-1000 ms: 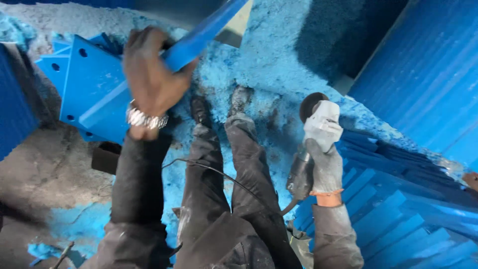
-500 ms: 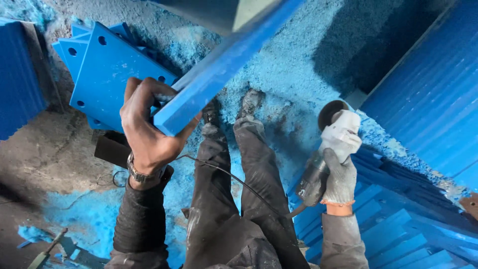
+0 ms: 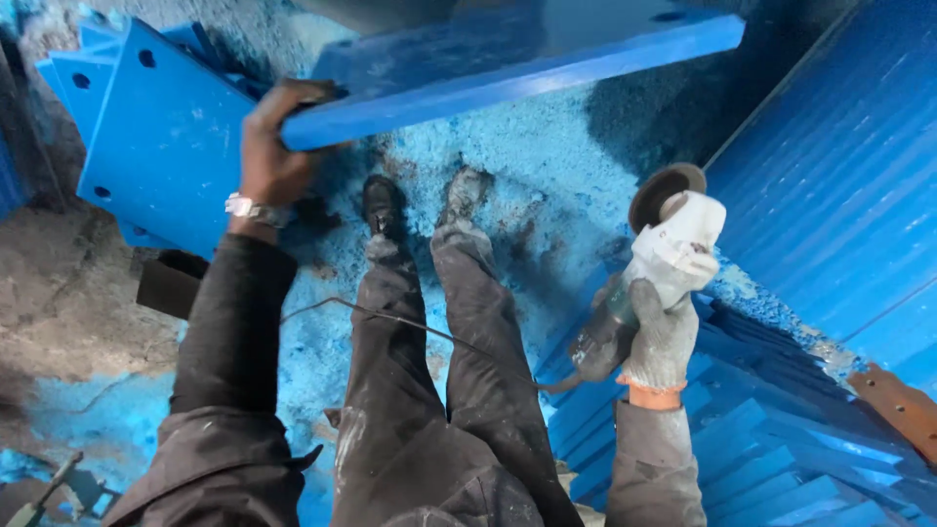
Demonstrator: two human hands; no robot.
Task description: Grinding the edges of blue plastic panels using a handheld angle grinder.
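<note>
left hand (image 3: 268, 156) gripping blue plank (image 3: 508, 68), right hand (image 3: 659, 337) seemingly clutching grinder (image 3: 654, 244)

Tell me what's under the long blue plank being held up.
Under the blue plank, gripped by the left hand, lie a floor covered in blue shavings and two shoes. The floor behind the plank itself is hidden.

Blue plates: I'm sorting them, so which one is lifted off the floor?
The long blue plate gripped by the left hand; the others lean stacked behind it.
</note>
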